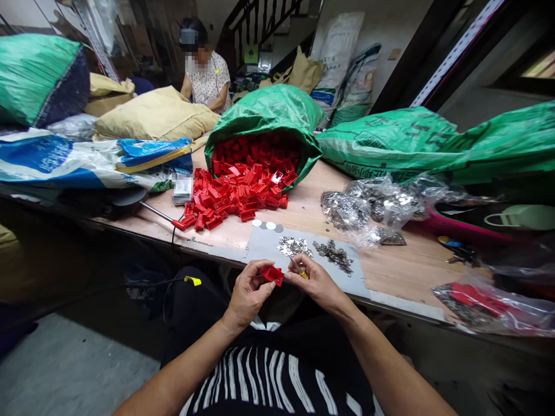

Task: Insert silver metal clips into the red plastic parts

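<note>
Red plastic piece [273, 274], one — in the grip of the left hand [246, 297], at the near edge of the table [403, 271]. Thin tool [304, 275], part yellow — grasped by the right hand [321, 284]. Silvery parts [293, 247], darker parts [333, 255]: small piles on grey sheet [262, 245] beyond.

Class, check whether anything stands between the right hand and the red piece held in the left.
Nothing visible does: the right hand is close beside the red piece in the left hand, and the yellow-ended tool it holds points past the piece. Anything tiny between is unclear.
</note>
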Motion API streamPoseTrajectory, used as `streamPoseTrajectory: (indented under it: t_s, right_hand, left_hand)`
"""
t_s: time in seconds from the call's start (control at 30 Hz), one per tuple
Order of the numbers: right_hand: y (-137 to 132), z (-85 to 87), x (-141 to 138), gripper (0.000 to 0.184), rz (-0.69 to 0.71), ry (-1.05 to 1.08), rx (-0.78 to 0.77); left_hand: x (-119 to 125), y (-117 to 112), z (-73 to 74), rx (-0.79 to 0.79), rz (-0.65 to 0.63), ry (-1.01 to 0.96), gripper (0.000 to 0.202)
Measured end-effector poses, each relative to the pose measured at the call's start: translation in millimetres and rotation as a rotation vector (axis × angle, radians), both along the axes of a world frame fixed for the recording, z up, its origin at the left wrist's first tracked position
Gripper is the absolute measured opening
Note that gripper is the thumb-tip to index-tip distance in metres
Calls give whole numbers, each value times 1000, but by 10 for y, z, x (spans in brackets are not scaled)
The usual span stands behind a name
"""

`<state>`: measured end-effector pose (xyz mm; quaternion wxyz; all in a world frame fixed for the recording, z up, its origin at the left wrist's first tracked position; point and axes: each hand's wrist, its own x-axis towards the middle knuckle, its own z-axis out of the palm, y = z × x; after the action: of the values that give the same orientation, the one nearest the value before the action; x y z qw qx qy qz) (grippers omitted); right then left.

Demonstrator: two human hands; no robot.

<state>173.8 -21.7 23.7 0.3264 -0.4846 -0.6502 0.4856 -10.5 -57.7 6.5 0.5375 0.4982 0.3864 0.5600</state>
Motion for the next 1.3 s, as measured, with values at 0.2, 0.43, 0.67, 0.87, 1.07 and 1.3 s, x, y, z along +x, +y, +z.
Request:
streamPoseTrajectory:
  t_s: [0.2, 0.43, 0.67, 0.87, 1.07, 1.3]
  right_hand:
    - [-78, -57, -19, 33, 15, 99, -117]
    - [-112, -21, -37, 40, -24, 196, -236]
    - [-171, 53, -40, 43, -42, 296, -304]
    - [-221, 42, -60, 41, -48, 310, -330]
    - [-229, -58, -67, 42, -41, 268, -294]
    - [-162, -109, -43, 26, -89, -91, 70]
  left_hand:
    - [11, -13, 27, 160, 12, 138, 34]
    - [20, -19, 70, 135, -8, 142, 36]
    - [30, 6, 23, -202, -72, -172, 44]
    - [66, -13, 32, -258, -87, -239, 46]
    - [82, -26, -24, -144, -135, -116, 41]
    - [30, 71, -73, -6, -178, 84, 32]
